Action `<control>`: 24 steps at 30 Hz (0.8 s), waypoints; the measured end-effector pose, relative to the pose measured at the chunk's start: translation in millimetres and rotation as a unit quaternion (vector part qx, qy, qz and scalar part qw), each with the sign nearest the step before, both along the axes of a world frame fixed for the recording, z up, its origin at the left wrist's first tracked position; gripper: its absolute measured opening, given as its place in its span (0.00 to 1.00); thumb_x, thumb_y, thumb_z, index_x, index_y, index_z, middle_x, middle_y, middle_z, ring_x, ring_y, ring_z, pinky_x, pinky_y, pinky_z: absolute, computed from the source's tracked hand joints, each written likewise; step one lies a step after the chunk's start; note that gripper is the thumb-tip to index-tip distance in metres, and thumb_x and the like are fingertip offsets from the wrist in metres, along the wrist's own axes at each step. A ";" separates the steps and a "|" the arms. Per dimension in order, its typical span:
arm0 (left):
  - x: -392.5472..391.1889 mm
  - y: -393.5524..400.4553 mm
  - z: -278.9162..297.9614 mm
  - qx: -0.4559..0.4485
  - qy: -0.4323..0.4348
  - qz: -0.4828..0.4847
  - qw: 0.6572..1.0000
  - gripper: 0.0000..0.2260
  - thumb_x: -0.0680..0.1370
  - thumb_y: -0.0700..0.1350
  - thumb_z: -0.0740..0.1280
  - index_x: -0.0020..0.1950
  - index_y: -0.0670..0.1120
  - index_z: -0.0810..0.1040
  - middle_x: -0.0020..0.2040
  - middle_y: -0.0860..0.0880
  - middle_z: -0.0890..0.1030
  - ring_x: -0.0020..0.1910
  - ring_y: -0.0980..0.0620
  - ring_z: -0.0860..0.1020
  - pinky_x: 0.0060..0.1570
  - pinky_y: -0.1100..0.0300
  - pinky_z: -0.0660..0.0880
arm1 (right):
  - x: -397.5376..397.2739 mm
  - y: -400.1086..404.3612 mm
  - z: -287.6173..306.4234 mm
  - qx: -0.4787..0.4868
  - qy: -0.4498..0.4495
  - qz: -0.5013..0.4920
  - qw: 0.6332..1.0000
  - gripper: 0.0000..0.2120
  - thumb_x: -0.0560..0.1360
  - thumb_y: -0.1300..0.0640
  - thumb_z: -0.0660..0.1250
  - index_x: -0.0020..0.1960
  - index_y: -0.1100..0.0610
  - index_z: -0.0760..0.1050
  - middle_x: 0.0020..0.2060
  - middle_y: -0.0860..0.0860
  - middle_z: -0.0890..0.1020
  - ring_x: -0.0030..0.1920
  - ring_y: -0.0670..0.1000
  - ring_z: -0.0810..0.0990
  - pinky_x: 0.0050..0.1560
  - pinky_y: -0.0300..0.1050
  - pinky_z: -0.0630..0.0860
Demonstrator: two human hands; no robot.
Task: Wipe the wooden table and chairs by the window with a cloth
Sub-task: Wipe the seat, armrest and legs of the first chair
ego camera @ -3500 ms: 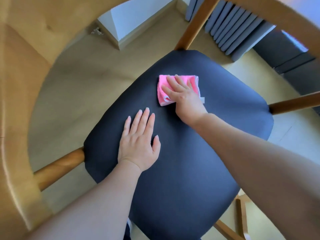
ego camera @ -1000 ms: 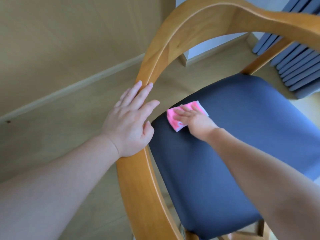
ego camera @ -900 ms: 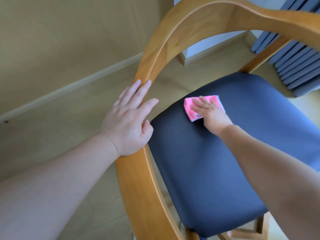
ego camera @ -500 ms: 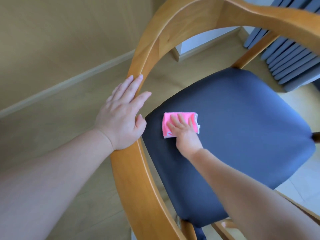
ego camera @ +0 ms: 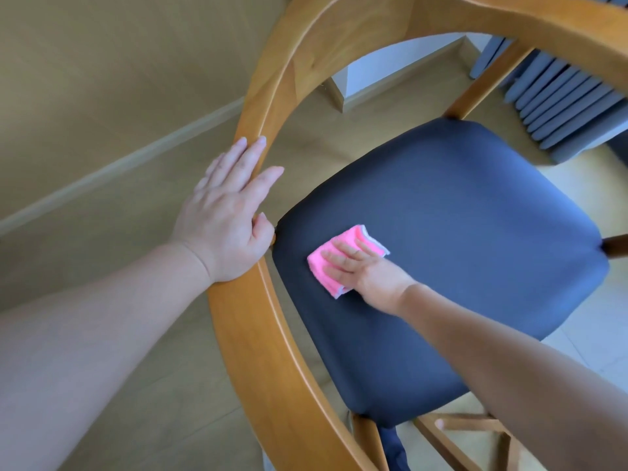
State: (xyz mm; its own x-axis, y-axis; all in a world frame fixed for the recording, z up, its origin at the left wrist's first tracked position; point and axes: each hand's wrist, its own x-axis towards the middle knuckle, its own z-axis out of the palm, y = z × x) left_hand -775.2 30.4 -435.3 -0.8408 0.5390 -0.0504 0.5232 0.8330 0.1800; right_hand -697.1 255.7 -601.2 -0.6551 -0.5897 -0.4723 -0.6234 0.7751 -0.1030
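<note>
A wooden chair with a curved backrest rail (ego camera: 272, 334) and a dark blue padded seat (ego camera: 458, 232) fills the view. My left hand (ego camera: 227, 212) lies flat on the rail, fingers straight, thumb tucked against the rail's inner side. My right hand (ego camera: 360, 266) presses a folded pink cloth (ego camera: 326, 263) flat onto the seat near its left edge, fingers spread on top of it. The table is out of view.
Light wooden floor (ego camera: 102, 164) lies to the left of the chair. A white wall base (ego camera: 390, 73) shows through the backrest opening. Grey-blue pleated curtains (ego camera: 560, 96) hang at the upper right. Chair legs and crossbars (ego camera: 452, 436) show below the seat.
My left hand left the seat and came to rest on the backrest rail. My right hand has slid the pink cloth back and forth, now lower on the seat near its left edge.
</note>
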 end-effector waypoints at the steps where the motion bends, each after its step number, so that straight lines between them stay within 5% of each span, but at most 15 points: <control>1: 0.3 0.0 -0.4 0.001 0.002 0.001 1.000 0.28 0.71 0.44 0.55 0.73 0.47 0.66 0.78 0.46 0.54 0.77 0.48 0.49 0.74 0.51 0.48 | -6.6 14.2 1.9 -0.011 -0.006 -0.043 0.999 0.30 0.80 0.61 0.54 0.79 0.51 0.46 0.78 0.53 0.43 0.77 0.57 0.41 0.75 0.58 0.39; 4: 0.3 0.9 -0.8 0.007 0.006 0.006 1.000 0.28 0.71 0.44 0.56 0.72 0.46 0.67 0.78 0.45 0.56 0.77 0.47 0.50 0.74 0.51 0.49 | -18.0 59.4 1.7 -0.016 0.008 -0.161 0.987 0.32 0.77 0.68 0.53 0.78 0.52 0.51 0.78 0.52 0.48 0.77 0.54 0.43 0.75 0.49 0.41; 7: 0.5 0.6 -0.9 0.010 0.007 0.005 1.000 0.28 0.71 0.43 0.56 0.72 0.46 0.67 0.78 0.45 0.56 0.77 0.47 0.50 0.74 0.51 0.48 | -16.5 75.5 1.1 -0.079 0.037 -0.272 0.958 0.36 0.73 0.71 0.55 0.78 0.53 0.53 0.78 0.50 0.50 0.77 0.57 0.43 0.75 0.54 0.46; 9: 0.2 0.4 -0.8 0.011 0.008 0.004 1.000 0.28 0.71 0.43 0.56 0.72 0.45 0.67 0.78 0.45 0.56 0.77 0.46 0.51 0.74 0.50 0.49 | -15.3 70.0 1.6 -0.104 0.100 -0.252 0.957 0.25 0.77 0.60 0.61 0.73 0.56 0.66 0.74 0.56 0.64 0.74 0.62 0.59 0.71 0.62 0.56; 12: 0.3 0.2 -0.6 0.010 0.007 0.003 1.000 0.28 0.71 0.43 0.56 0.72 0.45 0.67 0.78 0.45 0.56 0.77 0.46 0.51 0.74 0.50 0.49 | -26.0 67.0 3.8 -0.115 0.183 -0.229 0.949 0.18 0.76 0.44 0.64 0.60 0.54 0.78 0.60 0.58 0.76 0.57 0.63 0.75 0.59 0.60 0.66; 16: -1.1 0.2 -0.7 0.009 0.006 0.001 1.000 0.28 0.71 0.43 0.56 0.73 0.45 0.66 0.78 0.45 0.57 0.77 0.46 0.51 0.74 0.51 0.48 | -41.4 74.6 -4.8 -0.170 0.256 -0.181 0.934 0.13 0.73 0.51 0.70 0.55 0.55 0.81 0.53 0.62 0.78 0.52 0.64 0.77 0.63 0.64 0.66; 19: -1.7 -0.1 -0.9 0.010 0.004 0.000 1.000 0.28 0.71 0.43 0.56 0.73 0.45 0.67 0.77 0.45 0.57 0.77 0.46 0.51 0.74 0.50 0.50 | -41.9 63.8 -10.3 -0.230 0.205 -0.186 0.933 0.11 0.75 0.56 0.69 0.54 0.62 0.81 0.58 0.64 0.78 0.59 0.67 0.75 0.67 0.66 0.63; 24: -2.3 0.4 0.7 0.011 0.000 0.001 1.000 0.29 0.70 0.43 0.57 0.73 0.45 0.67 0.77 0.46 0.57 0.77 0.46 0.51 0.74 0.50 0.50 | -10.2 7.0 -8.6 -0.210 0.155 -0.188 0.947 0.21 0.77 0.53 0.66 0.67 0.59 0.74 0.69 0.57 0.72 0.68 0.66 0.69 0.69 0.65 0.62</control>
